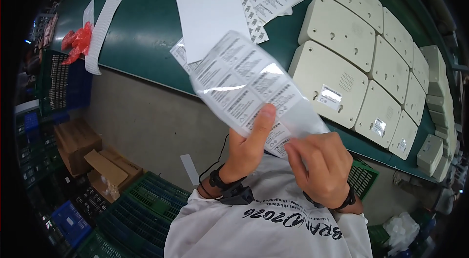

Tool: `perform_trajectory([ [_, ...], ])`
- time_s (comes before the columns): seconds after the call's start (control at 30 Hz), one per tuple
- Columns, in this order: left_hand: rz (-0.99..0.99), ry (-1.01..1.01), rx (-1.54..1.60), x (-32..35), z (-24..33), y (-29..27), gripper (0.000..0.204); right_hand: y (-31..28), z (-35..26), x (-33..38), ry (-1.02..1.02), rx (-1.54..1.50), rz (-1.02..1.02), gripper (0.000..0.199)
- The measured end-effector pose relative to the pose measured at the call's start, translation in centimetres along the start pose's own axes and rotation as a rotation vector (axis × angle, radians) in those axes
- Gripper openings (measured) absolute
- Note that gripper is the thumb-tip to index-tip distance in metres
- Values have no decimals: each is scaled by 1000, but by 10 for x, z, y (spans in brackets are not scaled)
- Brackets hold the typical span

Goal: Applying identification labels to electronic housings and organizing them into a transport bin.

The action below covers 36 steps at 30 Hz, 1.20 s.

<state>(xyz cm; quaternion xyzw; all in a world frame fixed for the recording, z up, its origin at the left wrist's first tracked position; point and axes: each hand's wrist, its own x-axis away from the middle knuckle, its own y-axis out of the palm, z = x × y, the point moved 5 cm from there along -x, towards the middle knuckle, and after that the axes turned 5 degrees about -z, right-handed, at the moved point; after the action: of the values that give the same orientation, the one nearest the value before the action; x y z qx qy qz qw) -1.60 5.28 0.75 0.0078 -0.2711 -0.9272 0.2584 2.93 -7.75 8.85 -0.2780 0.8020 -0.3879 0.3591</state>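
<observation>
Above green table [146,28], both hands, left [249,148] and right [320,167], pinch label sheet [249,87].

left hand [249,148] gripping, right hand [320,165] pinching

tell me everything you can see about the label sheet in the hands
The label sheet is a glossy white backing sheet carrying rows of small rectangular stickers with blurred black print. It is held up above the green table's edge, tilted and slightly curved, catching glare. The left hand grips its lower edge with the thumb on its face; the right hand pinches its lower right corner.
</observation>
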Motion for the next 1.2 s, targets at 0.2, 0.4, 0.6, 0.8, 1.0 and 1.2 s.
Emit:
perform_trajectory([
  [0.2, 111, 39, 13, -15, 1, -25, 39, -64, 33, -39, -211, -749, -237, 20],
  [0.4, 107, 66, 102, -22, -12, -38, 48, -41, 160, -77, 654, -646, 84, 16],
  [0.6, 92, 48, 69, -22, -11, -38, 50, -28, 178, -87, 746, -650, 32, 17],
  [0.8, 54, 36, 75, -22, -12, -39, 50, -21, 183, -88, 714, -624, -1, 19],
  [1.0, 73, 28, 43, -23, -11, -37, 50, -20, 183, -88, 697, -604, 6, 19],
  [1.2, 77, 34, 47, -21, -9, -37, 50, -19, 181, -87, 695, -573, 19, 19],
])
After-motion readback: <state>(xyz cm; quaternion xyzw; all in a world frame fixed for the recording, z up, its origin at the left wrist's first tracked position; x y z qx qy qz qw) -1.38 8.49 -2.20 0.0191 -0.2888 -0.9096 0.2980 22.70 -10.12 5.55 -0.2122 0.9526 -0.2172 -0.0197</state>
